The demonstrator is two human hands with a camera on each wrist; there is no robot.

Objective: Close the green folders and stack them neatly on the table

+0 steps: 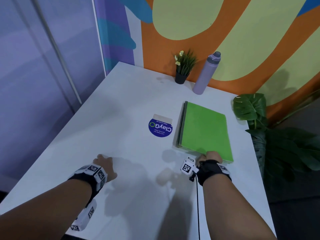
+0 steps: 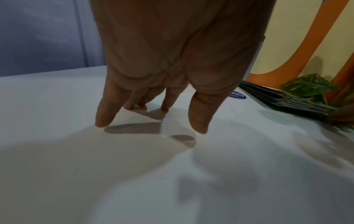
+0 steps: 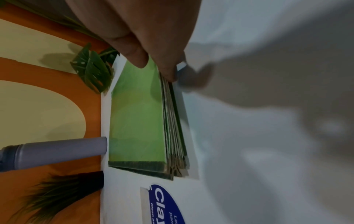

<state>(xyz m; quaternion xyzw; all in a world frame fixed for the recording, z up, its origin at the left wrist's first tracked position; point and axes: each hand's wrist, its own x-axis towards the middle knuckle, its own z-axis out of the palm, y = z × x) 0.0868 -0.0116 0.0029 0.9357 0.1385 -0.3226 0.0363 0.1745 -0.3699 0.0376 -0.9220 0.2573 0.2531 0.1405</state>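
Right hand [image 1: 212, 157] first: we pinch the near edge of the green folders [image 1: 206, 129], thumb on the top cover. Our left hand [image 1: 105, 166] rests fingertips on the counter [image 1: 121, 104], holding nothing. All folders look closed and stacked at the counter's right; only squaring remains. Several thin folders, too tight to count.

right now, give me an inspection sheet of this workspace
surface: white table, shadowed, otherwise bare near the hands
job's things: green folders closed, in one stack at the right
clutter: blue sticker, bottle, potted plant by the wall
hands: left hand fingertips resting on the table, holding nothing; right hand gripping the stack's near edge
cables: black cable from the right wrist
surroundings: mural wall, leafy plant at right
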